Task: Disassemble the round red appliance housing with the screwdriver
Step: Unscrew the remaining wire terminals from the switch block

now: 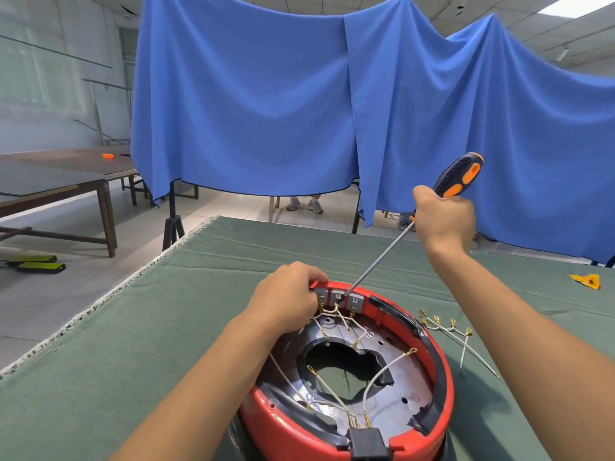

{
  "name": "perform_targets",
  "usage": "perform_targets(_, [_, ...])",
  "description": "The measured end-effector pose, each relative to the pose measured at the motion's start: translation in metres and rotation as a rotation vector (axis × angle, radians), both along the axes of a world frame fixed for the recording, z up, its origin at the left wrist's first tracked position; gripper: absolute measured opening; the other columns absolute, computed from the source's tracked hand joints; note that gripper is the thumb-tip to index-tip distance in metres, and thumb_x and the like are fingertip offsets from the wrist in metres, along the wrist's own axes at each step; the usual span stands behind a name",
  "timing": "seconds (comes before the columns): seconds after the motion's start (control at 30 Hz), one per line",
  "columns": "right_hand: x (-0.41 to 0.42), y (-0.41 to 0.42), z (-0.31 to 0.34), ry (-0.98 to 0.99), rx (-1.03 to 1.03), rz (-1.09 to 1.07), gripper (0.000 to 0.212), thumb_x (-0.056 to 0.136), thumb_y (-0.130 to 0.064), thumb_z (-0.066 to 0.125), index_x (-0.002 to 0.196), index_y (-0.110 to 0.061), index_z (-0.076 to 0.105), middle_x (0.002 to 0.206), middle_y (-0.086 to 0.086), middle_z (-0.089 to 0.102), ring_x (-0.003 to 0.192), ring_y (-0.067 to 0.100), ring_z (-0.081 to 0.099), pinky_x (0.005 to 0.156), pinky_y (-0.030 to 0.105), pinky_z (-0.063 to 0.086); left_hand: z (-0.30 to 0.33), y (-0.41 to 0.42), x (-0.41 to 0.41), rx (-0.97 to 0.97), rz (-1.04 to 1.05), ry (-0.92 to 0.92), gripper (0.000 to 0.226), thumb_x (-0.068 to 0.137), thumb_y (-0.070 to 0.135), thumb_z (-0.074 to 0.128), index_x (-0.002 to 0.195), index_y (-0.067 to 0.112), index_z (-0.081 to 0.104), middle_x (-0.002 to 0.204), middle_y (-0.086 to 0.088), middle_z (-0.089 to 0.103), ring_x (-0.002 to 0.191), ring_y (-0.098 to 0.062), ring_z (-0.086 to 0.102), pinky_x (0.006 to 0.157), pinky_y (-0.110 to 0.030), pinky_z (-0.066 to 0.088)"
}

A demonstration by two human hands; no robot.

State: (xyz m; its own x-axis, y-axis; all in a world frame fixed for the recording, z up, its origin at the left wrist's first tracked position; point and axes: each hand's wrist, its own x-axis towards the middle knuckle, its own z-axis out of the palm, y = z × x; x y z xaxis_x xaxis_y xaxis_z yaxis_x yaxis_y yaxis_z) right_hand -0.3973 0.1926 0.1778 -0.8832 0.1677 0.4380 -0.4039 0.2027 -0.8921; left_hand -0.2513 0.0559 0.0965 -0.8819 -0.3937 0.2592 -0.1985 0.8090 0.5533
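Observation:
The round red housing (442, 377) lies open side up on the green cloth, showing a black and silver inner plate with white wires and brass terminals. My left hand (286, 297) grips the housing's far rim beside a row of grey connector blocks (354, 301). My right hand (444, 217) grips the black and orange handle of the screwdriver (461, 176). Its long shaft slants down to the left, and the tip rests at the middle grey block on the far rim.
Loose white wires with brass terminals (449, 327) lie on the cloth right of the housing. A yellow scrap (587, 281) sits at the far right. The green-covered table (166, 327) ends at a left edge. Blue drapes (266, 111) hang behind; a wooden table (60, 174) stands at left.

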Motion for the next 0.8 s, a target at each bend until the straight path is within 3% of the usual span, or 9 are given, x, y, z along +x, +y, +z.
perform_targets(0.17, [0.006,0.010,-0.009,0.005,-0.085,0.011,0.027,0.071,-0.027,0.053,0.051,-0.016,0.038,0.032,-0.014,0.045,0.051,0.016,0.054,0.054,0.028,0.040,-0.001,0.000,0.000,-0.001,-0.001,-0.004,0.043,0.085,0.009,0.049,0.119,0.031,0.063,0.119,0.008,0.065,0.112,-0.016,0.056,0.092,-0.036,0.047])
perform_targets(0.27, [0.017,0.015,-0.016,0.104,-0.175,-0.015,0.033,0.063,-0.031,0.050,0.061,0.002,0.054,0.037,-0.010,0.051,0.039,0.008,0.046,0.049,0.026,0.038,0.000,-0.002,0.000,-0.004,-0.002,-0.005,0.044,0.083,0.009,0.049,0.117,0.032,0.064,0.118,0.007,0.065,0.112,-0.018,0.056,0.092,-0.036,0.047])
perform_targets(0.37, [0.028,0.018,-0.021,0.213,-0.208,-0.007,0.039,0.063,-0.030,0.050,0.064,0.009,0.054,0.038,-0.009,0.052,0.037,0.008,0.041,0.045,0.024,0.035,0.001,0.000,0.001,-0.004,-0.002,-0.006,0.043,0.084,0.009,0.049,0.117,0.032,0.064,0.118,0.006,0.065,0.113,-0.018,0.056,0.093,-0.037,0.047])
perform_targets(0.47, [0.035,0.020,-0.019,0.205,-0.149,0.007,0.035,0.061,-0.030,0.049,0.059,0.005,0.053,0.038,-0.009,0.050,0.039,0.010,0.040,0.046,0.024,0.035,0.001,0.003,0.003,-0.007,-0.007,-0.010,0.042,0.084,0.009,0.049,0.117,0.030,0.064,0.116,0.007,0.066,0.110,-0.018,0.057,0.091,-0.036,0.048])
perform_targets(0.57, [0.035,0.019,-0.013,0.142,-0.074,-0.002,0.025,0.061,-0.031,0.048,0.045,-0.013,0.042,0.035,-0.009,0.045,0.043,0.018,0.042,0.049,0.026,0.035,0.002,0.002,0.004,-0.016,-0.010,-0.012,0.042,0.084,0.009,0.049,0.116,0.031,0.065,0.115,0.007,0.067,0.109,-0.018,0.058,0.090,-0.036,0.049])
perform_targets(0.8, [0.022,0.014,-0.003,0.031,0.051,-0.037,0.027,0.068,-0.032,0.049,0.049,-0.017,0.036,0.033,-0.008,0.039,0.040,0.016,0.036,0.048,0.026,0.029,0.002,0.004,0.004,-0.026,-0.005,-0.011,0.042,0.086,0.010,0.050,0.119,0.031,0.063,0.120,0.006,0.065,0.112,-0.018,0.056,0.091,-0.034,0.048])
